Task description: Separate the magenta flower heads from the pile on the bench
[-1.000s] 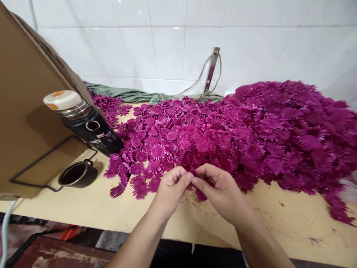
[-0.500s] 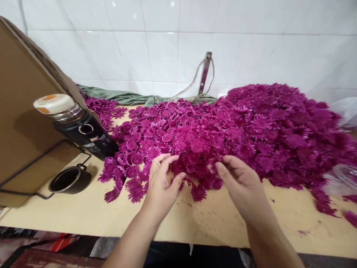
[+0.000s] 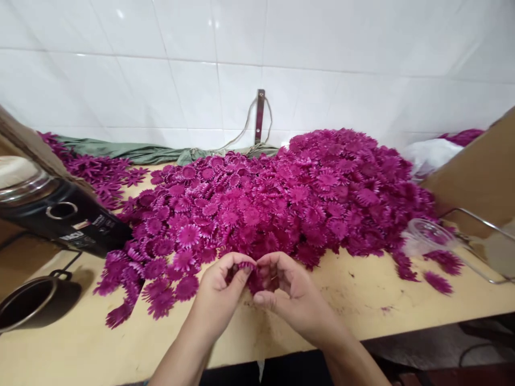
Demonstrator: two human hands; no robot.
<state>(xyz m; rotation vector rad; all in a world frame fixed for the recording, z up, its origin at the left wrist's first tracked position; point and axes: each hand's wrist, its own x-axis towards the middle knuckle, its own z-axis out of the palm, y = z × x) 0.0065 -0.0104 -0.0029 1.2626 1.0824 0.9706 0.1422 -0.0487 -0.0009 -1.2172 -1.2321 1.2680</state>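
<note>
My left hand (image 3: 225,287) is closed, pinching a small purple artificial flower (image 3: 246,265) by its edge between thumb and index finger. My right hand (image 3: 292,292) meets it from the other side, index fingertip against the flower and the other fingers curled about its right side; its thumb lies lower and a little apart. Part of the flower is hidden by the fingers. Just beyond both hands a big heap of the same purple flowers (image 3: 249,214) is spread over the pale tabletop (image 3: 346,305).
A black vacuum flask (image 3: 80,214) leans at the left beside a dark mug (image 3: 36,300). To the right are a clear plastic tub (image 3: 428,236), a cardboard sheet (image 3: 478,177) and a wire frame (image 3: 483,217). Green cloth (image 3: 140,150) lies along the tiled wall (image 3: 314,43), under a metal bracket (image 3: 260,118).
My hands have come together from apart, and the flower piece from my right fingers is now between both. My left fingers have closed on it. The view has turned to the right.
</note>
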